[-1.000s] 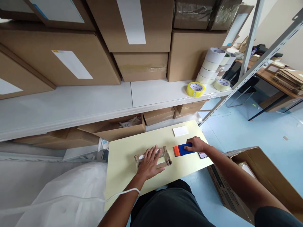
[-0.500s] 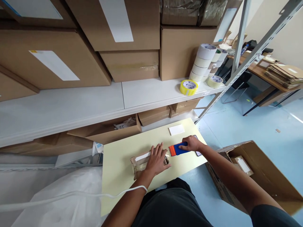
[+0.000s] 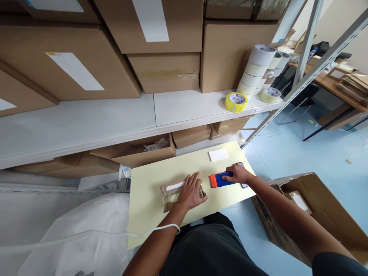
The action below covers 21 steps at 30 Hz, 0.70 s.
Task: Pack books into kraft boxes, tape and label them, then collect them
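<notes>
A small cardboard box [image 3: 169, 198] with clear tape and a white strip on top lies on the pale yellow tabletop [image 3: 146, 226]. Across its right part rests my left hand [image 3: 190, 191], fingers over the top and thumb at the near right end, holding it against the table. Dark items partly show at that end, too small to name. My right hand [image 3: 238, 174] grips a blue and orange tape dispenser [image 3: 222, 179], its orange end facing the box with a small gap between them. A phone [image 3: 244, 185] lies partly hidden under my right hand.
A white card [image 3: 217, 154] lies near the table's far edge. Behind stands a shelf [image 3: 115, 119] with large cartons, a yellow tape roll [image 3: 236, 102] and stacked white rolls [image 3: 255, 71]. An open carton [image 3: 324, 203] stands on the floor at right. A white cable [image 3: 115, 234] crosses my left forearm.
The view has shifted slightly, so everything sits a little further right and higher. The gap between my left fingers and the tape dispenser is wider. My left fingers are closer together.
</notes>
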### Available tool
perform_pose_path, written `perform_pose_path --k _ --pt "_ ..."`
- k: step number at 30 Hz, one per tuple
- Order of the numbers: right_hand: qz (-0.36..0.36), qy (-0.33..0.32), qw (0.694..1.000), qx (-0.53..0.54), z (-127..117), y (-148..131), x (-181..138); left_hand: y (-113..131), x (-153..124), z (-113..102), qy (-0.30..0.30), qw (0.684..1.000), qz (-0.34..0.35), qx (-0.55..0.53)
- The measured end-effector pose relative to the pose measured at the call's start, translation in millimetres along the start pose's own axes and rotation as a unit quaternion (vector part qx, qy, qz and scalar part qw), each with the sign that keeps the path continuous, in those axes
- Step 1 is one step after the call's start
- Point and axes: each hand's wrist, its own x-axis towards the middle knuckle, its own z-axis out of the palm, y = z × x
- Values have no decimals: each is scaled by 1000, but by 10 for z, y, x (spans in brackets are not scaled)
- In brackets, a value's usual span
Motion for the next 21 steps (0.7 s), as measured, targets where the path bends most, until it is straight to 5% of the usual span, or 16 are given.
perform_pose_path --k 21 --pt "38 -83 995 -27 175 -245 181 28 -27 -66 3 1000 11 27"
